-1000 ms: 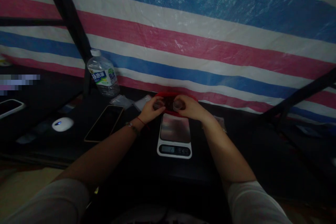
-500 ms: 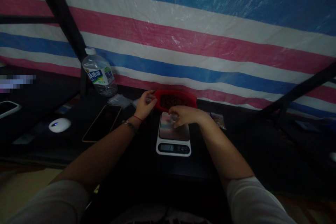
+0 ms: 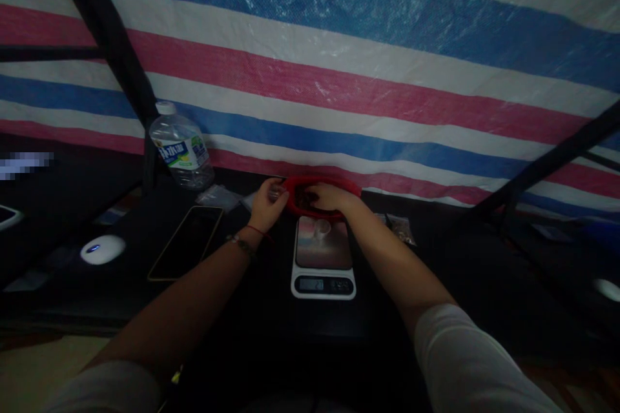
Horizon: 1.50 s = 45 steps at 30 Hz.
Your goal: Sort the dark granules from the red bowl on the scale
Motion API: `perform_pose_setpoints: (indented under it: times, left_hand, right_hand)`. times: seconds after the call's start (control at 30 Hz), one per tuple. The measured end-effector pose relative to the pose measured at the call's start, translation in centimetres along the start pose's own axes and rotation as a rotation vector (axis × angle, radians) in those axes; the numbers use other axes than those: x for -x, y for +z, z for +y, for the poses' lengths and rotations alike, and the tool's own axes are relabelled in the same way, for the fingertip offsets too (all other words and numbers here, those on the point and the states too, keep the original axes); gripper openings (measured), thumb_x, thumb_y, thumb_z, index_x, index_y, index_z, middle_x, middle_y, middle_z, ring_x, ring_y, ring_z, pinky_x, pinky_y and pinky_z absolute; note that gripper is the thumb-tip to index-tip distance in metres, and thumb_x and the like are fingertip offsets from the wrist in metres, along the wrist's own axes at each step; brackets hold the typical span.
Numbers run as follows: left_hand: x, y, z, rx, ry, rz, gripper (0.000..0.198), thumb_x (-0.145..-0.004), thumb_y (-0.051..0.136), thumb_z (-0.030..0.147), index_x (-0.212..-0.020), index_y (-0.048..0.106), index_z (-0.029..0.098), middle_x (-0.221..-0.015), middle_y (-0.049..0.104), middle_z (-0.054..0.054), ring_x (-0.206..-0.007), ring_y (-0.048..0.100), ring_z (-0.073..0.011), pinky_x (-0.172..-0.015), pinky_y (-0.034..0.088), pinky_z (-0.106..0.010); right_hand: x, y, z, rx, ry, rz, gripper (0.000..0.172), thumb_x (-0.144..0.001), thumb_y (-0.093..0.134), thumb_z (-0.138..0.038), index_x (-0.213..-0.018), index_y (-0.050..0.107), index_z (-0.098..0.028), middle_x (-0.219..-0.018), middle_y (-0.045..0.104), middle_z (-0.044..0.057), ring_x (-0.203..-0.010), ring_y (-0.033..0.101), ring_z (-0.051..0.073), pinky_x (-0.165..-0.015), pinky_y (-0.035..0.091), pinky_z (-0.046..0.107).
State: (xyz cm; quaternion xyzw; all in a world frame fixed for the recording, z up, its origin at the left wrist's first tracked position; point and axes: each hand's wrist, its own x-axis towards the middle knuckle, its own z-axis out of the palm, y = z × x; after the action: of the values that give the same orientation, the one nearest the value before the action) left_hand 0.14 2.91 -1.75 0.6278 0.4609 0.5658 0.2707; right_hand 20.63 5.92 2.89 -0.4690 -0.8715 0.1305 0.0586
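My left hand (image 3: 267, 205) is closed around a small clear plastic piece (image 3: 276, 191), which it partly hides, beside the left end of a red basket (image 3: 289, 201). Small dark brown pieces (image 3: 303, 199) fill the basket. My right hand (image 3: 330, 197) reaches over the near rim with its fingertips down among those pieces; the tips are hidden, so their grip does not show. In front of the basket lies a white kitchen scale (image 3: 323, 293) with a lit display. On its metal plate stands a small clear cup (image 3: 321, 230), touched by neither hand.
Left of the scale lie a dark phone (image 3: 186, 243), a white mouse-like device (image 3: 103, 249) and clear plastic bags (image 3: 219, 196). A large clear bottle (image 3: 182, 148) stands behind them. A bag of small pieces (image 3: 402, 230) lies at right. A striped sheet (image 3: 339, 71) hangs behind.
My right hand has left the small cup on the scale plate and moved forward into the basket. My left hand stays by the basket with the clear piece. The view has tilted up slightly.
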Motion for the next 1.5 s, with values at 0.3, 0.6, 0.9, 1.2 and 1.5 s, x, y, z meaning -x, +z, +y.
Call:
perform_pose_setpoints:
  times: [0.3,0.6,0.9,1.2,1.5]
  left_hand:
    - [0.0,-0.1,0.2,-0.006,0.020,-0.057,0.037,-0.074,0.061,0.031,-0.108,0.056,0.018,-0.089,0.066,-0.003,-0.080,0.064,-0.0175,-0.075,0.053,-0.031]
    - [-0.2,0.1,-0.4,0.004,0.012,-0.067,0.036,-0.075,0.061,0.032,-0.107,0.057,0.017,-0.090,0.066,-0.004,-0.081,0.064,-0.0182,-0.075,0.053,-0.032]
    - [-0.1,0.1,-0.8,-0.067,0.063,-0.143,0.041,-0.075,0.061,0.029,-0.114,0.056,0.016,-0.096,0.065,-0.006,-0.087,0.063,-0.0190,-0.078,0.052,-0.033]
    - [0.8,-0.7,0.9,-0.176,0.354,-0.422,0.044,-0.068,0.059,0.018,-0.111,0.058,0.014,-0.108,0.065,-0.008,-0.098,0.062,-0.0227,-0.089,0.049,-0.035]
    - [2.6,0.2,5.7,-0.558,0.481,-0.751,0.063,-0.073,0.064,0.056,-0.126,0.056,0.022,-0.113,0.063,-0.008,-0.097,0.063,-0.0243,-0.085,0.049,-0.034]
  right_hand:
    - [-2.0,0.8,-0.9,0.049,-0.055,-0.090,0.035,-0.082,0.060,-0.029,-0.116,0.066,-0.021,-0.116,0.067,0.011,-0.096,0.064,0.024,-0.085,0.047,0.033]
    - [0.7,-0.7,1.3,0.097,-0.073,-0.105,0.038,-0.077,0.060,-0.021,-0.114,0.068,-0.018,-0.115,0.067,0.012,-0.098,0.063,0.025,-0.088,0.046,0.033]
    - [0.1,-0.4,-0.1,0.070,0.015,-0.130,0.035,-0.071,0.059,-0.009,-0.102,0.072,-0.020,-0.095,0.073,0.007,-0.079,0.066,0.020,-0.068,0.046,0.025]
    - [0.3,-0.7,-0.3,0.142,0.064,-0.106,0.029,-0.078,0.057,-0.011,-0.100,0.073,-0.021,-0.097,0.074,0.005,-0.084,0.066,0.016,-0.072,0.044,0.021]
    - [0.6,-0.9,1.1,0.076,0.115,0.005,0.024,-0.078,0.059,-0.011,-0.095,0.074,-0.019,-0.096,0.074,0.005,-0.084,0.065,0.016,-0.074,0.045,0.021]
